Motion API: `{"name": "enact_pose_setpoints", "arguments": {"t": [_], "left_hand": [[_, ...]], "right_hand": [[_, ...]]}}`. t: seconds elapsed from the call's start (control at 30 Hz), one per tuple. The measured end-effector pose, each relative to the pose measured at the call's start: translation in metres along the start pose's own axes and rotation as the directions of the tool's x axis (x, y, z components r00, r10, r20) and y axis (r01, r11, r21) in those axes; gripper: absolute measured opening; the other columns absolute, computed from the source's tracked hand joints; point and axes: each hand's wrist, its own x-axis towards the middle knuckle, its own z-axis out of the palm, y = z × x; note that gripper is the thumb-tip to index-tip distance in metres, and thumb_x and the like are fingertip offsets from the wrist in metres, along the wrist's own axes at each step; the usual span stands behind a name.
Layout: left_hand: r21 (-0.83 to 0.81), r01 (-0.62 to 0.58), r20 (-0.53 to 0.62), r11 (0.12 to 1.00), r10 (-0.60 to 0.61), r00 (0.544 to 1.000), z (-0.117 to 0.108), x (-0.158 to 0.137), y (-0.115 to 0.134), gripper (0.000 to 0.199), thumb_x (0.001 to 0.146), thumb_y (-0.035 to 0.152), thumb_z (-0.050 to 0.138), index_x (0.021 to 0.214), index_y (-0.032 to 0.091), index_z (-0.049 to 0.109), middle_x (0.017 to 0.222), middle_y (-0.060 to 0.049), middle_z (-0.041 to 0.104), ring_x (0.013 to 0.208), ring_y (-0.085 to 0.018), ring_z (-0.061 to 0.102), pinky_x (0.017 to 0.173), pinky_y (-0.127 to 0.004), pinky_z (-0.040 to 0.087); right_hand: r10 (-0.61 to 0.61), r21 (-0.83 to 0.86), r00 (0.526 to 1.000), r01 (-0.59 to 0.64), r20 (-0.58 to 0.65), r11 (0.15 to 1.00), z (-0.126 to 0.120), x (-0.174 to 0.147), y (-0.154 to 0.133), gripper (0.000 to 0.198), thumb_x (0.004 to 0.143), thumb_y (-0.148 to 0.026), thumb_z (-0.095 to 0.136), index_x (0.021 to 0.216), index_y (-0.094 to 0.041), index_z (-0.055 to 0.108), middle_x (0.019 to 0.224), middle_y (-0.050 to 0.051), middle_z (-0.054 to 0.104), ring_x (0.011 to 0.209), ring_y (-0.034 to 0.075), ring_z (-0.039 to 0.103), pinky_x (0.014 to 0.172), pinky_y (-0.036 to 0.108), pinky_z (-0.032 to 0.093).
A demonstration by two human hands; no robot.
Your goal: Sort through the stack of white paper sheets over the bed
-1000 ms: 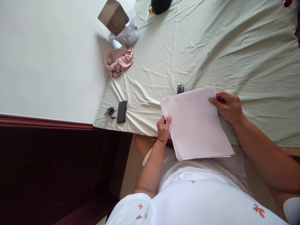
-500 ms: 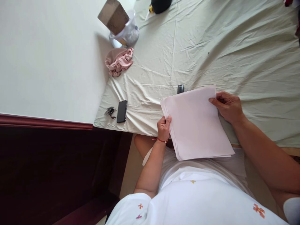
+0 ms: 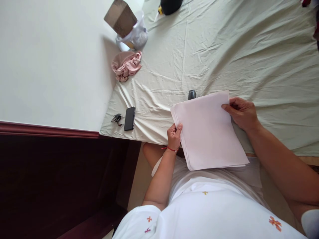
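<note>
A stack of white paper sheets (image 3: 210, 132) is held up between my hands, over the near edge of the cloth-covered table and my lap. My left hand (image 3: 173, 136) grips its left edge, thumb on top and fingers underneath. At the upper right corner, my right hand (image 3: 241, 113) pinches the sheets between thumb and fingers. The sheets' edges are slightly fanned along the left and bottom sides. Just beyond the top edge lies a small black object (image 3: 191, 94), perhaps a stapler, partly hidden by the paper.
A black phone (image 3: 129, 118) and a bunch of keys (image 3: 117, 119) lie at the left on the pale green cloth (image 3: 161, 89). Behind them are a pink cloth (image 3: 126, 65) and a white basket (image 3: 141, 35) holding a cardboard box (image 3: 121, 17). A black object (image 3: 171, 5) stands at the far edge.
</note>
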Motion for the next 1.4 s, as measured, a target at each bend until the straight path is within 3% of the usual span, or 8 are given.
{"name": "enact_pose_setpoints", "arguments": {"t": [0.3,0.47,0.83,1.23,1.4], "left_hand": [[-0.041,0.029,-0.010,0.999,-0.029,1.000,0.002,0.000,0.001,0.042,0.085,0.057,0.075,0.102,0.019,0.081,0.105,-0.006,0.082,0.096,-0.021,0.075,0.089,-0.031,0.059],[-0.068,0.035,-0.016,0.997,-0.036,0.999,0.002,-0.001,0.003,0.041,0.085,0.055,0.076,0.107,0.020,0.081,0.112,-0.007,0.082,0.106,-0.023,0.075,0.098,-0.035,0.058],[-0.074,0.044,-0.023,0.996,-0.046,0.999,0.001,0.000,0.002,0.042,0.084,0.058,0.076,0.100,0.020,0.082,0.106,-0.006,0.082,0.097,-0.022,0.075,0.090,-0.033,0.059],[0.020,-0.013,-0.013,1.000,0.013,1.000,-0.001,0.000,-0.002,0.040,0.092,0.056,0.065,0.097,0.018,0.079,0.090,-0.005,0.079,0.088,-0.021,0.071,0.083,-0.031,0.055],[0.011,-0.006,-0.012,1.000,0.006,1.000,-0.002,0.001,-0.003,0.035,0.089,0.051,0.066,0.098,0.019,0.079,0.097,-0.005,0.080,0.096,-0.024,0.072,0.088,-0.033,0.055]], "right_hand": [[-0.007,-0.030,1.000,0.007,0.007,1.000,-0.002,0.001,0.002,0.019,0.079,-0.046,0.082,0.089,-0.032,0.076,0.084,0.001,0.076,0.073,0.022,0.068,0.068,0.041,0.057],[0.003,-0.028,1.000,-0.003,-0.015,1.000,0.000,0.002,0.001,0.020,0.076,-0.044,0.083,0.088,-0.031,0.075,0.082,0.001,0.075,0.072,0.021,0.068,0.066,0.038,0.056],[-0.055,-0.174,0.994,0.038,-0.093,0.984,-0.004,0.006,0.015,0.015,0.078,-0.042,0.079,0.086,-0.030,0.076,0.066,-0.003,0.062,0.057,0.014,0.051,0.054,0.031,0.041],[0.005,-0.067,0.995,-0.011,-0.098,0.998,-0.001,0.005,0.007,0.019,0.075,-0.040,0.081,0.086,-0.027,0.072,0.077,-0.001,0.070,0.067,0.015,0.059,0.061,0.031,0.048],[-0.009,-0.080,0.996,0.002,-0.092,0.997,-0.001,0.006,0.012,0.020,0.075,-0.041,0.081,0.087,-0.027,0.073,0.077,-0.001,0.070,0.067,0.016,0.059,0.062,0.032,0.049]]}}
